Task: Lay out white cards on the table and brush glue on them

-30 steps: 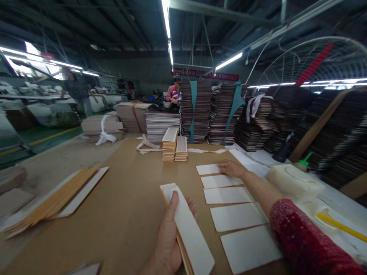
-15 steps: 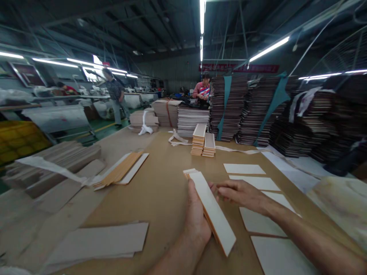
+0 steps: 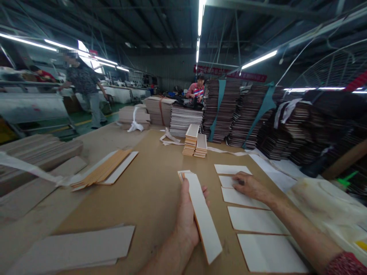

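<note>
My left hand [image 3: 187, 219] is wrapped round a thin bundle of white board strips [image 3: 202, 217] with orange-brown edges, held at a slant above the table. Its thumb lies along the left side, and fingertips show on the right. To the right, my right hand [image 3: 249, 186] has its fingers curled together, fingertips down on a white board strip [image 3: 226, 181] in a column of several lying flat. Part of that strip is hidden by the hand. Nearer me in the same column lie wider-looking white strips [image 3: 255, 219].
Small stacks of strips [image 3: 191, 131] stand mid-table. A fanned bundle [image 3: 104, 168] and grey boards [image 3: 74, 244] lie left. Tall dark board stacks [image 3: 220, 110] line the back. One person [image 3: 86, 86] stands at left, another [image 3: 196, 89] behind the stacks.
My right hand has moved away from the bundle, out to the column of strips at the right. The left hand still holds its bundle. The camera view has turned slightly right.
</note>
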`<act>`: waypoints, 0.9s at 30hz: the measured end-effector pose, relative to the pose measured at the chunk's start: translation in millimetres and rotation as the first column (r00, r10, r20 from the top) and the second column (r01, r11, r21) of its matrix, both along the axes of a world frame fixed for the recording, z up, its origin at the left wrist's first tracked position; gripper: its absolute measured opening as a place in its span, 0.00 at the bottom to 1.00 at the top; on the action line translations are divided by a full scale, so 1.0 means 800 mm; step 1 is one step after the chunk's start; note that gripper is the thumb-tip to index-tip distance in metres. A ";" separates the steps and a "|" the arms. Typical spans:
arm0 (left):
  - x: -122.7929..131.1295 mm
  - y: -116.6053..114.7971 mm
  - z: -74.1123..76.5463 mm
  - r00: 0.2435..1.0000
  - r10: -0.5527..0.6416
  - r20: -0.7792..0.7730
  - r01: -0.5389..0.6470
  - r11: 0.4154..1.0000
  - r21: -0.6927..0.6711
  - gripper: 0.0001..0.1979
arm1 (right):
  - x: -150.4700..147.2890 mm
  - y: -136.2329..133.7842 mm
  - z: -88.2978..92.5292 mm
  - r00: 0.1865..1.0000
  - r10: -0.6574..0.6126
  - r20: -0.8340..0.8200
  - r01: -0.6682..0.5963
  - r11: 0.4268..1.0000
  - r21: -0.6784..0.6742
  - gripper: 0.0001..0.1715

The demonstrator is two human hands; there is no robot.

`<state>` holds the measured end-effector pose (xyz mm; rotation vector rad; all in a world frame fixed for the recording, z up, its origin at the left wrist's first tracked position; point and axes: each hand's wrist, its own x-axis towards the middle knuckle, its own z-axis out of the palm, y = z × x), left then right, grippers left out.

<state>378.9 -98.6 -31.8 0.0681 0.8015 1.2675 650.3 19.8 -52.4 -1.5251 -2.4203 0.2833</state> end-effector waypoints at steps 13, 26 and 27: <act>0.001 0.000 0.000 0.999 -0.033 -0.034 0.032 0.998 -0.047 0.30 | -0.013 -0.005 0.003 0.987 0.097 0.126 -0.102 0.994 0.038 0.15; 0.001 -0.002 0.003 0.998 -0.013 -0.060 0.010 0.999 -0.048 0.27 | -0.016 -0.013 0.003 0.988 0.138 0.064 -0.142 0.987 0.074 0.11; 0.001 -0.001 0.003 0.998 -0.011 -0.069 0.008 0.999 -0.049 0.27 | -0.014 -0.013 0.002 0.990 0.132 0.053 -0.136 0.988 0.078 0.12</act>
